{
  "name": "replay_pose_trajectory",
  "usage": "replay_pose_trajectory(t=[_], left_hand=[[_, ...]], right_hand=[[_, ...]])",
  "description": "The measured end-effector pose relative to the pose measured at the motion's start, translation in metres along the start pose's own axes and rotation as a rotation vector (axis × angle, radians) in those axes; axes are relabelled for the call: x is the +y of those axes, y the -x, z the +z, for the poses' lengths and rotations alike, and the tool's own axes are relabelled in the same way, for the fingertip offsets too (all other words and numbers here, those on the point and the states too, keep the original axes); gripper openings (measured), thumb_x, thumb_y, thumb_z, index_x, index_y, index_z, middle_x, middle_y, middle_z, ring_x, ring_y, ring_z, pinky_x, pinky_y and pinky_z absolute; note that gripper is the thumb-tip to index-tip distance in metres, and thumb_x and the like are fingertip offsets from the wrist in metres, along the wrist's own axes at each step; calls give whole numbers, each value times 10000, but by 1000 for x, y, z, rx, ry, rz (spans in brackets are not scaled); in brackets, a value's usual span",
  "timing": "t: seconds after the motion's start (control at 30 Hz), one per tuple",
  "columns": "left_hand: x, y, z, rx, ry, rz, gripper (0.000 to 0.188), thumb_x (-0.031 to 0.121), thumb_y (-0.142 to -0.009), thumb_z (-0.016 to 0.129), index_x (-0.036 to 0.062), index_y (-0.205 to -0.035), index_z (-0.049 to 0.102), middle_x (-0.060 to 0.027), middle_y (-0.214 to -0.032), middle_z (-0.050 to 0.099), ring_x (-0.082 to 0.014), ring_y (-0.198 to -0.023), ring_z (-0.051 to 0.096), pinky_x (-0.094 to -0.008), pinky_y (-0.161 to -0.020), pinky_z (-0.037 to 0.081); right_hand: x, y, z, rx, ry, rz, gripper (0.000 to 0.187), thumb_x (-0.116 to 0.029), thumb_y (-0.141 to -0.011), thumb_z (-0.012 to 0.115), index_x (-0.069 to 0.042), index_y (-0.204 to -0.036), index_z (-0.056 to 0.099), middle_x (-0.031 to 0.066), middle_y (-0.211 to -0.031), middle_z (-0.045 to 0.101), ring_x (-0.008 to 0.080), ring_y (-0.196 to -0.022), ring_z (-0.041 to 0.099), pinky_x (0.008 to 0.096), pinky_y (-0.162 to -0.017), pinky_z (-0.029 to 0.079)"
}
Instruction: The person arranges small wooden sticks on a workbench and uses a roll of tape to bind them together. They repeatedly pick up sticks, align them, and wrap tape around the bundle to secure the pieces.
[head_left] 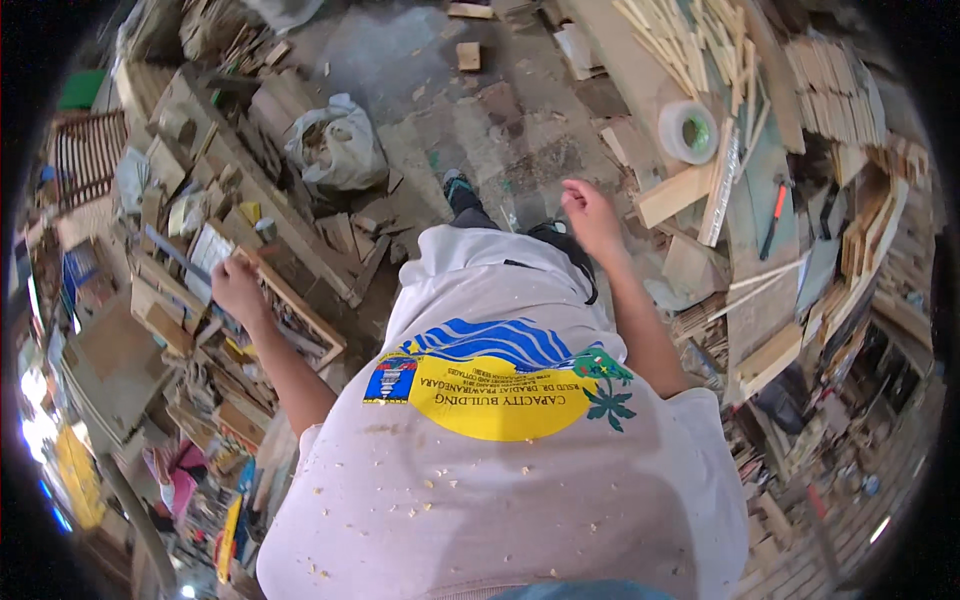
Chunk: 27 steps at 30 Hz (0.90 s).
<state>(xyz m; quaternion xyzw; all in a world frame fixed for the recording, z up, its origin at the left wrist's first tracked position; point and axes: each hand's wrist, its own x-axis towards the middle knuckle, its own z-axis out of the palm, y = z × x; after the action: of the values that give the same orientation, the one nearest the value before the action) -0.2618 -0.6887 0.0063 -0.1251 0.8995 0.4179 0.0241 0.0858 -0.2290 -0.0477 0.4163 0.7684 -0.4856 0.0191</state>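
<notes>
My left hand [238, 287] is closed at the left, above the heaped wood. A long, flat blue-grey strip [177, 252] runs from its fist toward the upper left; its exact kind is unclear. Below that hand lies a narrow wooden frame [300, 312]. Out in front of my body at the right, my right hand [594, 217] hangs in the air with loosely curled fingers, a gap between them and nothing visible in them. The workbench [757, 318] is the nearest surface to its right. One of my feet [458, 188] shows on the floor ahead.
A white sack [340, 150] of scraps stands ahead left, beside a long plank [300, 250]. On the bench lie a tape roll [688, 132], thin wooden sticks [680, 45] and an orange-and-black tool [773, 220]. A small wood block [468, 56] rests on the floor [400, 75].
</notes>
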Motion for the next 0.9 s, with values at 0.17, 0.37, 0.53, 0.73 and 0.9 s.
replay_pose_trajectory(t=[0.17,0.37,0.53,0.73,0.9], left_hand=[[143,59,191,-871,677,-193,138,150,-986,569,50,-1065,621,-73,-841,646,-155,-693,624,-281,-597,498],[249,248,301,-1834,362,-90,167,184,-1001,577,29,-1033,629,-60,-835,680,-139,-674,650,-270,-620,541],[278,330,351,-1920,81,285,241,223,-970,611,-7,-1038,633,-101,-830,697,-177,-706,676,-302,-664,555],[319,405,442,-1333,-265,1036,592,370,-868,699,-31,-1256,499,-257,-958,704,-411,-965,694,-475,-839,538],[347,451,504,-1116,-826,1183,991,441,-830,708,-62,-1524,208,-291,-1005,701,-397,-1001,696,-513,-893,523]], right_hand=[[-64,13,-4,-28,-244,-145,523,-133,-893,719,-56,-1382,553,123,-1173,669,194,-933,675,336,-839,553],[-80,43,-49,396,-268,-423,569,-354,-971,674,-60,-1431,514,131,-1162,654,212,-968,661,339,-875,529],[-20,75,-93,683,-489,-170,436,-336,-1073,496,-38,-1384,564,106,-1076,660,166,-956,644,318,-857,513],[49,51,-181,965,-371,-76,381,-292,-1076,484,-19,-1304,622,99,-1018,659,179,-921,644,327,-837,507],[98,-25,-222,851,-331,-117,236,-204,-996,594,-46,-1162,649,119,-1005,691,267,-943,676,366,-855,511]])
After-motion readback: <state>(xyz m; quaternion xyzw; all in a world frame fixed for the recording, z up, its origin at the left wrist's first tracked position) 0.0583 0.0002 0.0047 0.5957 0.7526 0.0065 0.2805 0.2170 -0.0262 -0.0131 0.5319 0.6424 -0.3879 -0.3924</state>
